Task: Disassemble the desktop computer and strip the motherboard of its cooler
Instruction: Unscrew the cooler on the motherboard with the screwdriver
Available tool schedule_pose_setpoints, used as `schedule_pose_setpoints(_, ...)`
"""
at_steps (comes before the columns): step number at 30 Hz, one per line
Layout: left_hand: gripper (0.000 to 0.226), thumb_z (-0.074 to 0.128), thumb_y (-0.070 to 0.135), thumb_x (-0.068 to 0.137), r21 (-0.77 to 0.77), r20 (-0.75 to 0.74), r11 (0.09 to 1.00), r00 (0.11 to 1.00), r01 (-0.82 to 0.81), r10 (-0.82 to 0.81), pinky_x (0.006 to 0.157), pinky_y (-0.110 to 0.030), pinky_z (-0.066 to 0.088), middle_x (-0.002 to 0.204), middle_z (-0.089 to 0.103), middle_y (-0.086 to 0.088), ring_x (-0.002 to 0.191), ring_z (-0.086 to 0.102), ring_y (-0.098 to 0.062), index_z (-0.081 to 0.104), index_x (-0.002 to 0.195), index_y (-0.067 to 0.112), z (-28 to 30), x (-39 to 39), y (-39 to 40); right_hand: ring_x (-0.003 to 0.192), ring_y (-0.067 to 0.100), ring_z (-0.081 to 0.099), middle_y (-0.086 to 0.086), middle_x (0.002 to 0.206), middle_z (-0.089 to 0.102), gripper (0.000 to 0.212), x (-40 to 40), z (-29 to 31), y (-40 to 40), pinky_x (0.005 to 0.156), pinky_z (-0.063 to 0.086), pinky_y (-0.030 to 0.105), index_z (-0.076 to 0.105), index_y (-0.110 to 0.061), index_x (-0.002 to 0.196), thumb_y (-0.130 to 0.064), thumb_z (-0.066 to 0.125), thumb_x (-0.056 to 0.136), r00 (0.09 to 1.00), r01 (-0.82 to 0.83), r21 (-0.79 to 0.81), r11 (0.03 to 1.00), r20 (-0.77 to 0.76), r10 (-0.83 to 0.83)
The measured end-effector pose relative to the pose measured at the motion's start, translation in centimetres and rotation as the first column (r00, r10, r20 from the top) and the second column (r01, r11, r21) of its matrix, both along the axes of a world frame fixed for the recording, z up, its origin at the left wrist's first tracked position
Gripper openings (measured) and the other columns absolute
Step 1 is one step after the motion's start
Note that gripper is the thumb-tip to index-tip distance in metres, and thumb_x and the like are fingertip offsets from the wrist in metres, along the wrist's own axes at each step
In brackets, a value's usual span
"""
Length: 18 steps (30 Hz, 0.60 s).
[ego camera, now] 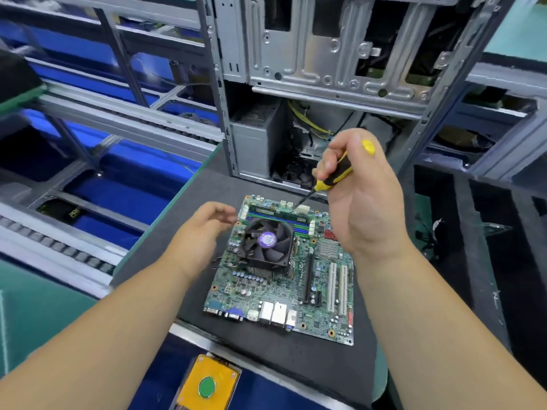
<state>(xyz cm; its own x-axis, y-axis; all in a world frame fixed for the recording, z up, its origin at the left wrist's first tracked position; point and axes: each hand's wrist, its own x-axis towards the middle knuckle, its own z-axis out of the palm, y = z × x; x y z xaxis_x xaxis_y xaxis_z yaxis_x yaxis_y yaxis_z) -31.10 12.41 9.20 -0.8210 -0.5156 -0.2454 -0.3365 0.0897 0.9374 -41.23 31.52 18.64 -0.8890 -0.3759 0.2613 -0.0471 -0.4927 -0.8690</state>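
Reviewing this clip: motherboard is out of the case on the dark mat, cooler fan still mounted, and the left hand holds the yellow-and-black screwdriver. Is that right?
Not quite. The head view shows the right hand gripping the screwdriver; the left hand holds nothing, beside the cooler fan. The rest stands: the motherboard lies on the dark mat, outside the case.

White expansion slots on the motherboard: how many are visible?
2: the left white slot and the right white slot, side by side near the motherboard's right edge.
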Motion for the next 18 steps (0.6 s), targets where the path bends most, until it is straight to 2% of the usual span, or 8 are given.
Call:
schedule_pose_setpoints(1,0.033,0.044,0.001,0.090,-0.013,0.004,1.000,1.000,-0.022,0.022,0.084,-0.023,0.047,0.100,0.071,0.010,0.104,0.063,-0.006,0.066,0.097,0.026,-0.2,0.9,-0.1,0.063,0.019,0.042,0.003,0.066,0.046,0.023,0.4,0.1,-0.7,0.068,0.036,0.032,0.053,-0.011,0.084,-0.029,0.044,0.095,0.998,-0.061,-0.036,0.998,0.019,0.061)
schedule_pose_setpoints(3,0.031,0.050,-0.002,0.088,-0.057,0.012,0.998,1.000,-0.014,0.014,0.080,-0.017,0.044,0.098,0.070,0.007,0.098,0.064,-0.007,0.067,0.094,0.023,-0.8,2.5,0.0,0.059,0.020,0.038,0.003,0.061,0.042,0.032,1.4,0.0,-2.4,0.065,0.033,0.034,0.051,-0.010,0.079,-0.036,0.040,0.095,0.985,-0.159,-0.067,0.985,0.056,0.162)
schedule_pose_setpoints(6,0.028,0.058,-0.006,0.087,-0.087,0.012,0.993,0.997,0.081,-0.080,0.078,-0.014,0.048,0.097,0.069,-0.001,0.087,0.062,-0.010,0.068,0.096,0.018,-1.4,3.7,0.5,0.055,0.020,0.036,0.003,0.056,0.040,0.036,2.9,-0.8,-4.7,0.062,0.032,0.034,0.050,-0.011,0.071,-0.036,0.039,0.094,0.969,-0.232,-0.005,0.973,0.084,0.231)
schedule_pose_setpoints(9,0.022,0.067,-0.004,0.085,-0.089,-0.010,0.990,0.994,0.108,-0.110,0.073,-0.012,0.049,0.092,0.070,0.000,0.078,0.061,-0.005,0.070,0.099,0.013,-2.0,3.7,0.7,0.055,0.020,0.038,0.002,0.056,0.041,0.034,4.0,-2.0,-6.3,0.061,0.032,0.032,0.052,-0.015,0.065,-0.032,0.041,0.093,0.967,-0.248,0.075,0.966,0.085,0.242)
schedule_pose_setpoints(14,0.021,0.077,0.002,0.078,-0.093,-0.027,0.977,0.981,0.191,-0.194,0.073,-0.016,0.049,0.085,0.070,0.006,0.075,0.063,-0.001,0.072,0.095,0.014,-3.1,2.9,-0.5,0.056,0.019,0.039,0.001,0.057,0.042,0.033,4.4,-3.5,-7.9,0.059,0.034,0.029,0.053,-0.017,0.066,-0.032,0.042,0.093,0.976,-0.203,0.171,0.964,0.108,0.187)
schedule_pose_setpoints(18,0.015,0.078,0.013,0.080,-0.118,-0.082,0.963,0.964,0.244,-0.254,0.079,-0.024,0.054,0.083,0.071,0.008,0.082,0.066,-0.008,0.073,0.091,0.022,-4.0,2.6,-1.4,0.056,0.019,0.038,0.000,0.057,0.041,0.033,4.8,-4.4,-8.3,0.059,0.032,0.031,0.052,-0.016,0.067,-0.034,0.043,0.093,0.981,-0.169,0.214,0.962,0.135,0.142)
